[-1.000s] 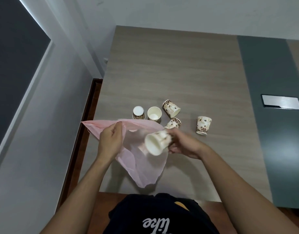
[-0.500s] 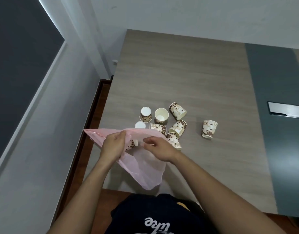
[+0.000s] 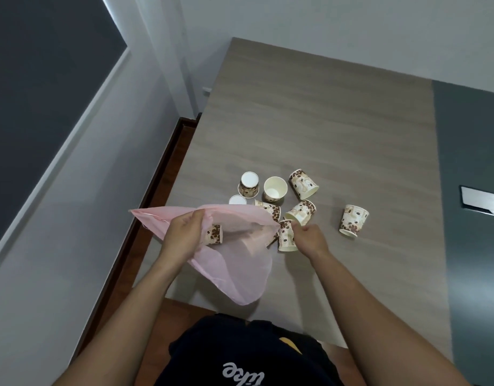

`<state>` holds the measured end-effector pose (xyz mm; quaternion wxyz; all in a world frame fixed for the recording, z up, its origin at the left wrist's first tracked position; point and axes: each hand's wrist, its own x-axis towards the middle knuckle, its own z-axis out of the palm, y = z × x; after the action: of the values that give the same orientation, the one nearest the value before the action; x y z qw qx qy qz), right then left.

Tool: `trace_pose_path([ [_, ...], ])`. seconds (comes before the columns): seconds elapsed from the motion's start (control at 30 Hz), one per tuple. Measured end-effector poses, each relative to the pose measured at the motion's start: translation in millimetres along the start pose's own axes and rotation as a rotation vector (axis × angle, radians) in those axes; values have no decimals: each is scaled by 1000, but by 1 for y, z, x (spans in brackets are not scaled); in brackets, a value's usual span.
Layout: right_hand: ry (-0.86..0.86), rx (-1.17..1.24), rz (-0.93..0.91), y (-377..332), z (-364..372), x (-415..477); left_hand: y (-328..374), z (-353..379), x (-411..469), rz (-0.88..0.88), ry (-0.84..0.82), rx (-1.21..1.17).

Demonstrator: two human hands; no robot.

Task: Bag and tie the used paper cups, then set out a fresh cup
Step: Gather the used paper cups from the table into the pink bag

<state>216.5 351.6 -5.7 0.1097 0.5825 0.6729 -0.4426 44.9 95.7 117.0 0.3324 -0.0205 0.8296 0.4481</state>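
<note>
My left hand (image 3: 184, 232) pinches the near rim of a thin pink plastic bag (image 3: 234, 268) and holds its mouth open above the table's front left corner. One brown-patterned paper cup (image 3: 213, 234) shows through the film inside the bag. My right hand (image 3: 309, 238) is just right of the bag's mouth, fingers closed on a cup (image 3: 286, 236) lying there. Behind the bag sit several more cups: one upside down (image 3: 248, 185), one upright and open (image 3: 275, 189), two on their sides (image 3: 302, 183) (image 3: 300, 212). Another cup (image 3: 353, 224) stands apart to the right.
The wood-grain table (image 3: 323, 121) has its left edge beside a wall and dark baseboard (image 3: 167, 162). A dark grey strip (image 3: 468, 260) runs down the table's right side, with a metal cover plate (image 3: 482, 201) set in it.
The cup my right hand held at the bag's mouth went into the bag. That hand then moved right and closed on another cup on the table. My left hand kept the bag open.
</note>
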Motion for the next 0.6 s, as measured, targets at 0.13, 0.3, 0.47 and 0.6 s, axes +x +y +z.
trace_pose_path([
  [0.13, -23, -58, 154, 16, 30, 14, 5, 5, -11, 29, -105, -44],
  [0.3, -91, -97, 153, 38, 34, 10, -3, 8, -9, 101, -168, -51],
  [0.47, -46, 114, 98, 44, 13, -7, -15, 1, 2, 107, -105, 20],
  [0.6, -187, 731, 135, 38, -12, -18, -12, 2, 6, 88, 18, 20],
])
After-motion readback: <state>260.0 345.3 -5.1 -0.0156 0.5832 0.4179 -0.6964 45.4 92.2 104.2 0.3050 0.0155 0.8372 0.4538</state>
